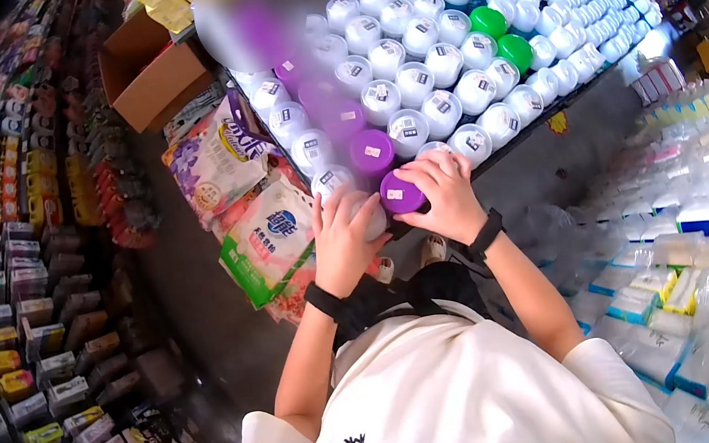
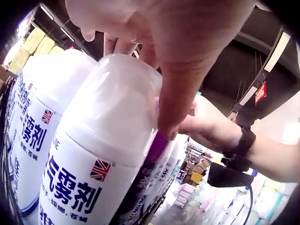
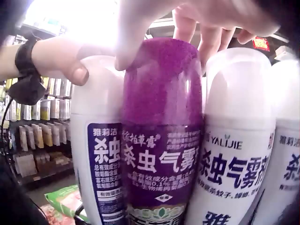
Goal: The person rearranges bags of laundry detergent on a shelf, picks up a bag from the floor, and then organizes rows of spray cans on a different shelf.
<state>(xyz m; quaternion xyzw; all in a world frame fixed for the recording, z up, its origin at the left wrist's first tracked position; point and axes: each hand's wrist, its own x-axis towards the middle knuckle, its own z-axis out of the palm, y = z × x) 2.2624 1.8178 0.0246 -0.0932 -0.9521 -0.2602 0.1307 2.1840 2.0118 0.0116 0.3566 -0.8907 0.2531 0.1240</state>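
Rows of aerosol insecticide cans with white and purple caps fill a dark-edged rack. At its near corner my left hand [image 1: 340,238] holds a white-capped spray can [image 2: 101,112], thumb on one side of the cap and fingers behind it. Just to the right, my right hand [image 1: 450,195] grips the cap of a purple spray can [image 3: 161,89], thumb in front and fingers at the back. Both cans stand upright, side by side. Another white can [image 3: 236,98] stands beside the purple one, close by my right fingers. More purple caps [image 1: 372,150] run in a line behind.
Bags of washing powder [image 1: 267,237] lean along the rack's left side, below an open cardboard box [image 1: 150,82]. Two green caps [image 1: 515,53] sit among the white ones. Stocked shelves [image 1: 57,312] line the left; plastic-wrapped packs [image 1: 653,302] are piled at the right.
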